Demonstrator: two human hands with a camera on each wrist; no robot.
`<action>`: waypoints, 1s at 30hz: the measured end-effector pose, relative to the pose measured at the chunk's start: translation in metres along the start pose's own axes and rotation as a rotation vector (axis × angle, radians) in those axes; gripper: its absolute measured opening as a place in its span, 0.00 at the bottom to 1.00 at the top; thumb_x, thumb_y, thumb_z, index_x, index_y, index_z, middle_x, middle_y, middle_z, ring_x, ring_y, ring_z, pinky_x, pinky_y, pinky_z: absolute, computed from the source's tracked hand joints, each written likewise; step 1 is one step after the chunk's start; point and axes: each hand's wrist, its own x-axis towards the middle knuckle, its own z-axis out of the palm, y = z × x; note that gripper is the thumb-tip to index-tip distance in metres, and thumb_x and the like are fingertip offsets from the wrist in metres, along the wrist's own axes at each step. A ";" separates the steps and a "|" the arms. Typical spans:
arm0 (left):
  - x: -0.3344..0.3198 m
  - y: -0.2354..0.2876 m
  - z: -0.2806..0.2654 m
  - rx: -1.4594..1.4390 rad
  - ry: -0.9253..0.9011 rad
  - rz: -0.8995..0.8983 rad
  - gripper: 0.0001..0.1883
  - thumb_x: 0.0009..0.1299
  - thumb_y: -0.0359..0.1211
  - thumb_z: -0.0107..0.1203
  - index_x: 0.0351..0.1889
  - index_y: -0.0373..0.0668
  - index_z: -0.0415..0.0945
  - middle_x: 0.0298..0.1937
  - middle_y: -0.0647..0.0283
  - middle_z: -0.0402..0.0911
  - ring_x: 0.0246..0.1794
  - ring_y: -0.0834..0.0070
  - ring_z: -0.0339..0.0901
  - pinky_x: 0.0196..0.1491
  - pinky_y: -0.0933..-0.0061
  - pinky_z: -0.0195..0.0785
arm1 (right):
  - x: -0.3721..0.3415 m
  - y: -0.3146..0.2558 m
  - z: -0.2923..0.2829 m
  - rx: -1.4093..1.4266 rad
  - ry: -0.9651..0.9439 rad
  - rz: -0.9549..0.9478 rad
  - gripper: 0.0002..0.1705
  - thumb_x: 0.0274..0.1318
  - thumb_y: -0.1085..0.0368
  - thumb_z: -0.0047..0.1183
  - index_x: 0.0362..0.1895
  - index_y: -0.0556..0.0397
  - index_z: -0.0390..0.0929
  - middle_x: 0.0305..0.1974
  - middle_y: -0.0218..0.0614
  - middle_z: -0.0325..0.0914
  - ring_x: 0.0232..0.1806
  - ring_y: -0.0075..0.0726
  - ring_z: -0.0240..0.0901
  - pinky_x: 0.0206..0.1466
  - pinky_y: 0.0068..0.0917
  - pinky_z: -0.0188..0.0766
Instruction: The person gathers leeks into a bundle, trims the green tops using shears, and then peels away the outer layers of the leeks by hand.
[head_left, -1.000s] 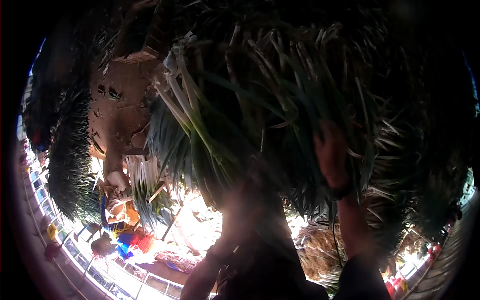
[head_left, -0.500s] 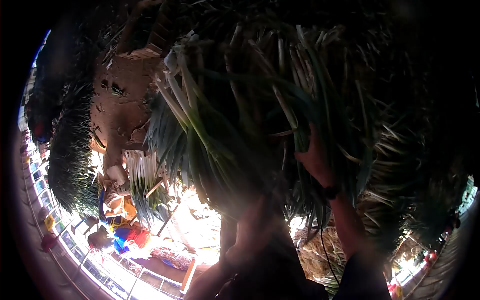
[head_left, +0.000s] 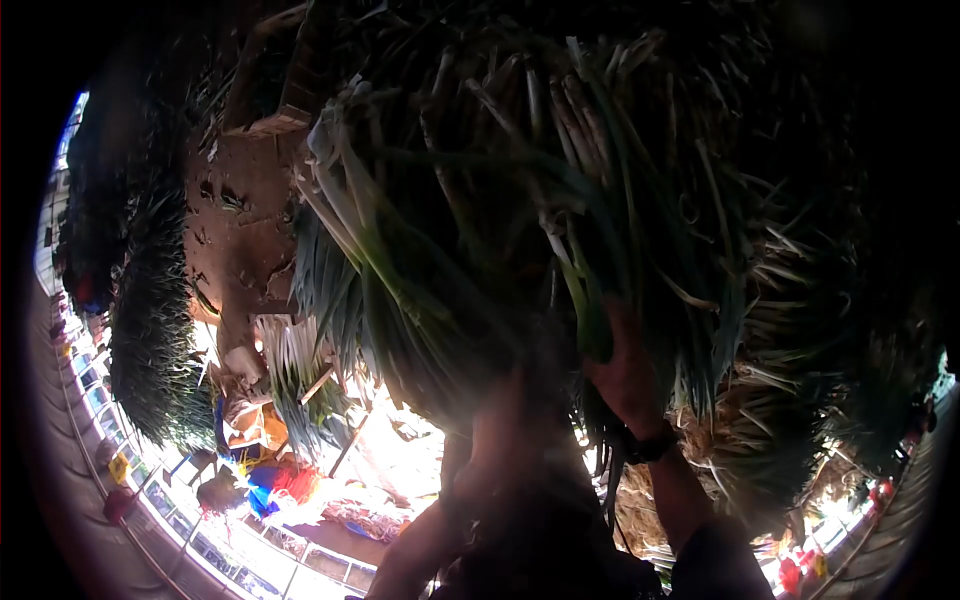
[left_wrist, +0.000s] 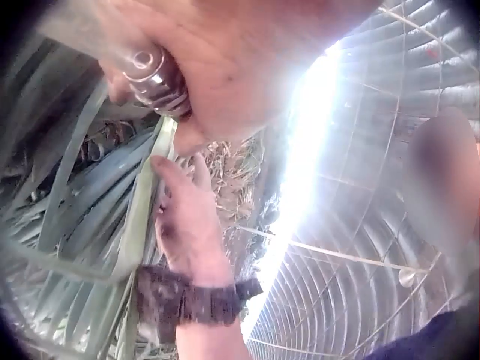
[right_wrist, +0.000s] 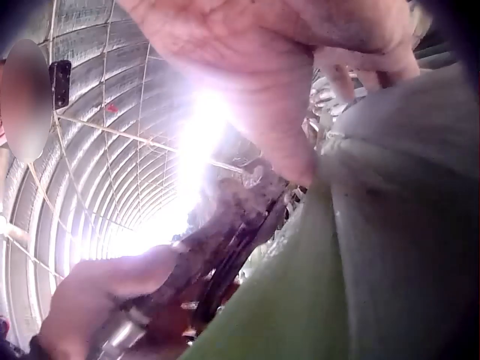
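Long green onion-like stalks (head_left: 395,280) with white ends lean across the head view. My left hand (head_left: 500,430), blurred, grips the leafy lower part of this bunch; in the left wrist view the same hand (left_wrist: 225,60) has a shiny metal piece (left_wrist: 157,82) at its fingers. To the right, my right hand (head_left: 630,370), with a dark band at the wrist, holds a single stalk (head_left: 590,320) between thumb and fingers. Close up in the right wrist view, the thumb of my right hand (right_wrist: 255,82) lies against a broad green stalk (right_wrist: 292,277).
Heaped stalks (head_left: 780,370) stand at the right, and a dark green leafy pile (head_left: 150,340) at the far left. Brown ground (head_left: 240,220) shows beside a wooden crate (head_left: 275,120). A smaller bundle (head_left: 295,370) lies near blue and red material (head_left: 285,485) at lower left.
My right hand has moved down and slightly left, toward my body, and now has a stalk in its grip. My left hand stays near the bunch's lower leaves.
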 end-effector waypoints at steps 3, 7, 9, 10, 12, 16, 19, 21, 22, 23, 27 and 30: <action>0.052 -0.011 0.000 -0.069 0.116 -0.084 0.37 0.65 0.39 0.65 0.70 0.33 0.65 0.55 0.45 0.79 0.52 0.48 0.80 0.55 0.58 0.74 | 0.000 -0.003 0.002 0.017 -0.062 0.015 0.42 0.45 0.67 0.70 0.68 0.52 0.68 0.70 0.51 0.62 0.71 0.59 0.62 0.71 0.45 0.64; 0.113 -0.022 -0.018 -0.229 0.152 -0.117 0.35 0.64 0.36 0.66 0.69 0.35 0.68 0.59 0.50 0.79 0.53 0.61 0.80 0.54 0.66 0.74 | 0.000 0.005 0.012 0.046 -0.118 0.127 0.39 0.44 0.64 0.71 0.64 0.53 0.73 0.67 0.51 0.66 0.69 0.58 0.64 0.71 0.44 0.64; 0.116 -0.028 -0.020 -0.341 0.134 -0.167 0.35 0.64 0.36 0.66 0.69 0.36 0.68 0.60 0.52 0.79 0.54 0.66 0.80 0.54 0.67 0.73 | 0.001 0.013 0.014 0.064 -0.149 0.168 0.39 0.44 0.63 0.72 0.64 0.53 0.73 0.67 0.50 0.66 0.69 0.58 0.63 0.71 0.44 0.64; 0.108 -0.043 -0.013 -0.399 0.138 -0.145 0.37 0.63 0.39 0.66 0.70 0.38 0.67 0.59 0.50 0.79 0.55 0.60 0.79 0.55 0.63 0.73 | 0.002 0.017 0.016 0.085 -0.179 0.210 0.40 0.43 0.62 0.72 0.64 0.53 0.74 0.67 0.50 0.66 0.69 0.58 0.63 0.71 0.44 0.64; 0.087 -0.065 -0.001 -0.509 0.146 -0.105 0.41 0.61 0.46 0.66 0.72 0.44 0.65 0.57 0.46 0.79 0.58 0.49 0.78 0.57 0.53 0.71 | 0.003 0.026 0.017 0.109 -0.159 0.177 0.40 0.44 0.61 0.72 0.64 0.54 0.74 0.64 0.49 0.70 0.67 0.52 0.68 0.68 0.40 0.68; 0.045 -0.009 -0.038 -0.323 -0.044 -0.281 0.34 0.66 0.29 0.65 0.71 0.36 0.67 0.63 0.53 0.77 0.60 0.69 0.76 0.63 0.67 0.68 | 0.018 0.017 0.005 0.412 -0.365 0.408 0.35 0.50 0.61 0.69 0.63 0.58 0.75 0.56 0.41 0.79 0.57 0.35 0.76 0.59 0.31 0.73; 0.049 -0.015 -0.044 -0.268 -0.012 -0.223 0.36 0.66 0.29 0.65 0.72 0.36 0.65 0.63 0.52 0.77 0.61 0.68 0.75 0.64 0.67 0.68 | 0.020 0.011 0.003 0.591 -0.500 0.491 0.32 0.54 0.62 0.66 0.62 0.59 0.76 0.53 0.37 0.82 0.53 0.28 0.77 0.57 0.28 0.73; 0.064 -0.026 -0.045 -0.430 0.053 -0.241 0.36 0.66 0.30 0.65 0.72 0.36 0.65 0.63 0.51 0.77 0.62 0.69 0.75 0.65 0.67 0.67 | 0.020 0.010 0.002 0.662 -0.531 0.474 0.31 0.55 0.62 0.65 0.62 0.60 0.76 0.52 0.36 0.82 0.53 0.27 0.76 0.57 0.28 0.73; 0.065 -0.036 -0.039 -0.434 0.054 -0.241 0.36 0.66 0.30 0.65 0.72 0.36 0.65 0.63 0.51 0.77 0.62 0.69 0.75 0.65 0.67 0.67 | 0.021 0.003 -0.002 0.679 -0.530 0.479 0.31 0.55 0.62 0.65 0.62 0.60 0.76 0.53 0.37 0.82 0.53 0.28 0.76 0.57 0.28 0.73; 0.066 -0.047 -0.034 -0.502 0.065 -0.223 0.37 0.66 0.35 0.65 0.73 0.40 0.64 0.60 0.49 0.78 0.61 0.62 0.77 0.63 0.63 0.69 | 0.024 -0.004 -0.004 0.698 -0.530 0.481 0.30 0.55 0.63 0.65 0.62 0.60 0.76 0.54 0.37 0.81 0.53 0.29 0.77 0.57 0.28 0.73; 0.038 -0.035 -0.047 -0.243 0.163 -0.179 0.37 0.66 0.39 0.64 0.73 0.41 0.64 0.59 0.47 0.79 0.60 0.57 0.78 0.60 0.61 0.71 | 0.007 -0.025 -0.007 0.728 -0.331 0.512 0.32 0.54 0.64 0.64 0.63 0.61 0.74 0.55 0.37 0.79 0.52 0.32 0.77 0.57 0.29 0.72; 0.018 -0.016 -0.084 -0.414 -0.049 -0.407 0.36 0.66 0.28 0.66 0.72 0.33 0.64 0.65 0.52 0.76 0.65 0.71 0.73 0.60 0.71 0.72 | 0.002 -0.064 -0.022 0.709 -0.322 0.563 0.32 0.51 0.65 0.66 0.61 0.59 0.73 0.54 0.36 0.77 0.53 0.34 0.76 0.58 0.31 0.73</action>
